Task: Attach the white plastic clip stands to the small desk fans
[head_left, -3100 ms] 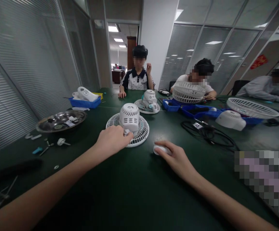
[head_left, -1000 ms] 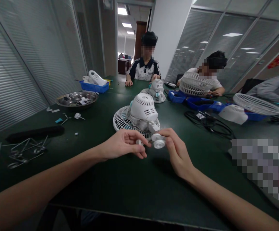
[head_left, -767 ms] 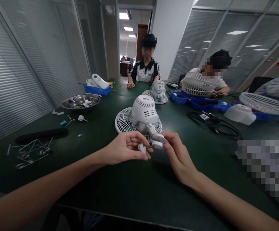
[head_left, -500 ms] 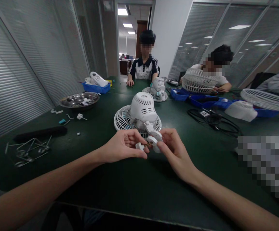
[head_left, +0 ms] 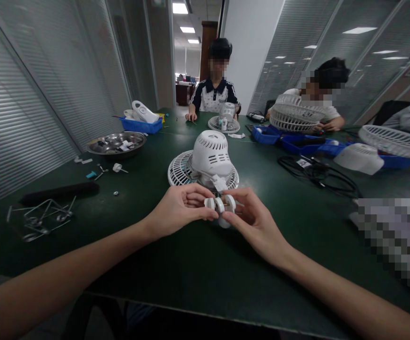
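A white fan head (head_left: pixel 211 153) rests on its round grille (head_left: pixel 177 174), its neck toward me. Just in front of the neck, my left hand (head_left: pixel 178 208) pinches a white knob (head_left: pixel 209 203) whose brass-coloured screw shaft points right. Opposite it, my right hand (head_left: pixel 256 219) grips a white rounded bracket (head_left: pixel 230 203) between thumb and fingers. The knob's shaft runs into the bracket's rounded lugs; how deep it sits I cannot tell. Fingers hide part of the joint.
To the left are a metal bowl (head_left: pixel 134 145) of small parts, another white knob (head_left: pixel 119 167), a black rod (head_left: pixel 59 192) and bent wire (head_left: pixel 45 219). Black cable (head_left: pixel 318 175) and blue trays (head_left: pixel 266 136) lie right. Two people (head_left: pixel 213 99) work across the table with other fans.
The knob in my left hand has moved right, closer to the bracket, and less shaft shows. My right hand has turned the bracket slightly. Across the table, the other fan has shifted.
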`<action>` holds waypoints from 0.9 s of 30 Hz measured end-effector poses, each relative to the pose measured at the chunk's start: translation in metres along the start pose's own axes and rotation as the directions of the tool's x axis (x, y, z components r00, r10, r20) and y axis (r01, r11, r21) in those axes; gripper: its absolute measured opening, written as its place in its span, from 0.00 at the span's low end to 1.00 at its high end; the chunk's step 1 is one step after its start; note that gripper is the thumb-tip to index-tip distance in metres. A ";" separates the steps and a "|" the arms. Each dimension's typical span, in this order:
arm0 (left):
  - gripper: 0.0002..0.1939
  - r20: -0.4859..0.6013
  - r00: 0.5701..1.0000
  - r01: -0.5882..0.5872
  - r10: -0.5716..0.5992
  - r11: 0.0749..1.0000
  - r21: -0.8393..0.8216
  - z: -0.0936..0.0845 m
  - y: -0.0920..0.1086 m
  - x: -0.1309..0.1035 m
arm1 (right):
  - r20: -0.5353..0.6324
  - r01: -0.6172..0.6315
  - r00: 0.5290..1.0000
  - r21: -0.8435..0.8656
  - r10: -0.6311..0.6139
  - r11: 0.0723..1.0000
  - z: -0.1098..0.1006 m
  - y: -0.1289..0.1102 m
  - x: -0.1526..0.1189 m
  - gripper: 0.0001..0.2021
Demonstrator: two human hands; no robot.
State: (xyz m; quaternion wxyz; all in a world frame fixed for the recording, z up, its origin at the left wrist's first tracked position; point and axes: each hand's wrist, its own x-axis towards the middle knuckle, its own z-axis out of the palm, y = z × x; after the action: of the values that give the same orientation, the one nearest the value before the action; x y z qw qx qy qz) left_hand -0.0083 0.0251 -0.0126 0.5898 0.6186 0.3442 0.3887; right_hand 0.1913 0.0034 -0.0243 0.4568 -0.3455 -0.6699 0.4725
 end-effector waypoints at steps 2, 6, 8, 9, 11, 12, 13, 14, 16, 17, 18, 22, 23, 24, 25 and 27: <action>0.17 -0.005 1.000 0.001 -0.001 1.000 0.007 0.000 0.000 0.000 | 0.027 -0.015 1.000 0.024 0.014 1.000 0.001 0.000 0.000 0.14; 0.16 0.001 0.999 -0.033 0.033 0.998 0.061 0.002 -0.002 -0.001 | 0.027 -0.017 1.000 0.020 0.016 1.000 0.001 0.000 -0.001 0.13; 0.17 0.008 0.998 -0.066 0.065 0.994 0.091 0.002 -0.002 -0.002 | 0.018 -0.021 1.000 0.012 0.021 1.000 0.001 0.000 -0.001 0.13; 0.17 0.013 0.997 -0.077 0.076 0.992 0.103 0.002 -0.003 -0.002 | 0.018 -0.024 1.000 0.013 0.024 1.000 0.001 0.000 -0.001 0.13; 0.16 0.019 0.996 -0.093 0.091 0.988 0.122 0.002 -0.004 -0.002 | 0.022 -0.027 0.999 0.020 0.026 0.999 0.001 0.002 -0.001 0.13; 0.16 0.020 0.995 -0.099 0.097 0.986 0.131 0.001 -0.004 -0.002 | 0.026 -0.028 0.999 0.024 0.027 0.999 0.001 0.003 -0.001 0.13; 0.16 0.021 0.994 -0.105 0.103 0.985 0.140 0.001 -0.005 -0.002 | 0.028 -0.030 0.999 0.026 0.029 0.999 0.000 0.003 -0.001 0.13; 0.16 0.022 0.994 -0.111 0.109 0.982 0.151 0.000 -0.005 -0.001 | 0.028 -0.032 0.999 0.025 0.032 0.999 0.000 0.004 -0.001 0.13; 0.16 0.021 0.993 -0.122 0.120 0.977 0.176 0.000 -0.006 -0.001 | 0.022 -0.047 0.999 0.005 0.047 0.999 0.000 0.004 0.000 0.13; 0.16 0.018 0.992 -0.125 0.124 0.973 0.196 0.000 -0.006 -0.001 | 0.017 -0.059 0.998 -0.008 0.059 0.998 0.001 0.003 0.000 0.13; 0.15 0.012 0.991 -0.130 0.131 0.966 0.224 0.000 -0.006 -0.001 | 0.010 -0.072 0.997 -0.018 0.073 0.997 0.002 0.002 0.001 0.13; 0.14 -0.033 0.971 -0.203 0.237 0.891 0.406 0.002 -0.003 -0.004 | -0.001 -0.153 0.988 0.089 0.154 0.984 0.007 -0.002 0.000 0.13; 0.14 -0.037 0.960 -0.231 0.277 0.860 0.454 0.002 -0.002 -0.005 | 0.003 -0.180 0.983 0.147 0.181 0.973 0.009 -0.002 0.000 0.13; 0.14 -0.036 0.947 -0.258 0.319 0.824 0.504 0.001 -0.001 -0.006 | 0.007 -0.207 0.978 0.210 0.211 0.955 0.011 -0.003 0.000 0.14; 0.13 -0.024 0.932 -0.288 0.362 0.779 0.557 0.001 0.000 -0.007 | 0.011 -0.233 0.971 0.273 0.239 0.934 0.013 -0.003 -0.001 0.15; 0.14 0.029 0.887 -0.360 0.460 0.652 0.667 -0.001 0.000 -0.008 | 0.029 -0.274 0.957 0.405 0.288 0.872 0.017 -0.003 -0.002 0.16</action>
State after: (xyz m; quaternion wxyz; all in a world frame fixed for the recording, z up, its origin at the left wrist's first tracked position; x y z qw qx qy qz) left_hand -0.0127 0.0180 -0.0130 0.2051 0.8171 0.3503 0.4094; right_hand 0.1761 -0.0041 -0.0244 0.4557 -0.3446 -0.4926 0.6564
